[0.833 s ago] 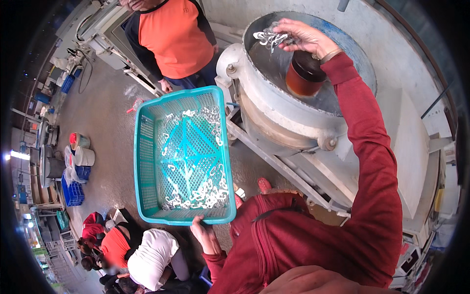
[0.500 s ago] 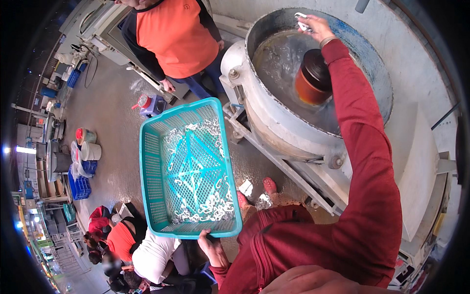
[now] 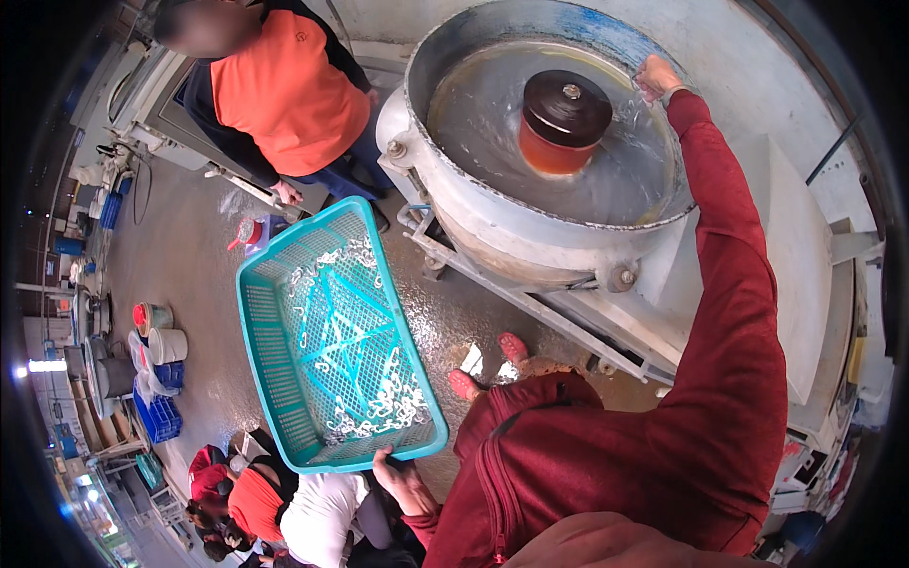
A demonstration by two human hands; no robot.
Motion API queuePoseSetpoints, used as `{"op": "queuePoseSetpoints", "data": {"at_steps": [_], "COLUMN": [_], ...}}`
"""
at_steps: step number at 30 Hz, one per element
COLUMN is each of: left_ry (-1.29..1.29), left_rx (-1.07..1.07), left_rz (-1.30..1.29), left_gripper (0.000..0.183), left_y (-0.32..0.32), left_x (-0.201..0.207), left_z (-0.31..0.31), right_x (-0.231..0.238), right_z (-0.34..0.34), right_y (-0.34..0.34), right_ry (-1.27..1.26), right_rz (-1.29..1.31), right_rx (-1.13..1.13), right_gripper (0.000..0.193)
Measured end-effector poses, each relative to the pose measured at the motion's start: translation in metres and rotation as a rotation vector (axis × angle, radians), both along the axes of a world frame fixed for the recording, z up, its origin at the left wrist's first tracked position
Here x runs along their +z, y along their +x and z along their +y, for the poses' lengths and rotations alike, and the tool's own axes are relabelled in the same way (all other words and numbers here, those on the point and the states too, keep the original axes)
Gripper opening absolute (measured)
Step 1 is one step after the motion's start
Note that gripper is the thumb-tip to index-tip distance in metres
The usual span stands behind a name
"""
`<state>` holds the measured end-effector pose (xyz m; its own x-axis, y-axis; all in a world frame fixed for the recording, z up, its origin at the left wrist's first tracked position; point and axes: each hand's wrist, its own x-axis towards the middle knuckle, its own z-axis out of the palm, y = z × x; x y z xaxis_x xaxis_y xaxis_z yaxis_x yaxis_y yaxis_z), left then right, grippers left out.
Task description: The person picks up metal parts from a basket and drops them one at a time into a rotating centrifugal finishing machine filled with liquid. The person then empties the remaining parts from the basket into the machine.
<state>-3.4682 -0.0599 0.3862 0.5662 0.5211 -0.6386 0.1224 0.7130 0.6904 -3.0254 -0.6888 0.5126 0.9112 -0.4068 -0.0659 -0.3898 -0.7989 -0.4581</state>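
My left hand [image 3: 402, 481] grips the near rim of a turquoise plastic basket [image 3: 269, 346], fingers curled under its edge. Shiny metal hook-shaped pieces [image 3: 386, 405] lie inside it, heaped toward the near end, with more at the far end. At upper right, my right hand [image 3: 656, 78] is closed just inside the far right rim of a round metal tub [image 3: 492, 220]; whatever its fingers hold is hidden. Murky grey liquid [image 3: 473, 123] fills the tub around an orange center post with a dark round cap [image 3: 568, 106].
A person in an orange and black top [image 3: 289, 95] stands left of the tub. Several people bend together at lower left, one in a white shirt [image 3: 322, 516]. Buckets [image 3: 168, 346] and blue crates [image 3: 158, 417] stand on the wet floor [image 3: 194, 275].
My right hand has moved right and slightly down along the tub; the pale metal pieces seen in it before no longer show. The basket sits farther left in view, still in my left hand.
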Motion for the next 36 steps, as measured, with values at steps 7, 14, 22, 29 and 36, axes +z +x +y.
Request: {"op": "queuePoseSetpoints", "data": {"at_steps": [7,14,22,29,36], "left_ry": [-0.043,0.028,0.156,0.067,-0.004], "left_rx": [-0.011,0.198,0.226,0.192,0.160], "left_rz": [-0.062,-0.008,-0.045,0.009,-0.067], "left_gripper": [0.049,0.011,0.004,0.007,0.012], "left_y": [-0.004,-0.008,-0.011,-0.019,-0.023], "left_x": [-0.010,-0.023,-0.009,0.002,0.012], "left_z": [0.001,-0.004,-0.021,-0.013,-0.009], "right_x": [-0.041,-0.023,0.067,-0.123,-0.185], "right_z": [-0.065,0.032,0.327,0.611,0.716], "right_y": [-0.022,-0.062,-0.137,-0.088,-0.070], "right_ry": [0.296,-0.066,0.478,-0.046,-0.042], "right_rz": [0.084,0.537,0.355,0.189,-0.273], "right_rx": [0.222,0.553,1.485,1.095,0.431], "right_gripper": [0.019,0.053,0.065,0.066,0.070]}}
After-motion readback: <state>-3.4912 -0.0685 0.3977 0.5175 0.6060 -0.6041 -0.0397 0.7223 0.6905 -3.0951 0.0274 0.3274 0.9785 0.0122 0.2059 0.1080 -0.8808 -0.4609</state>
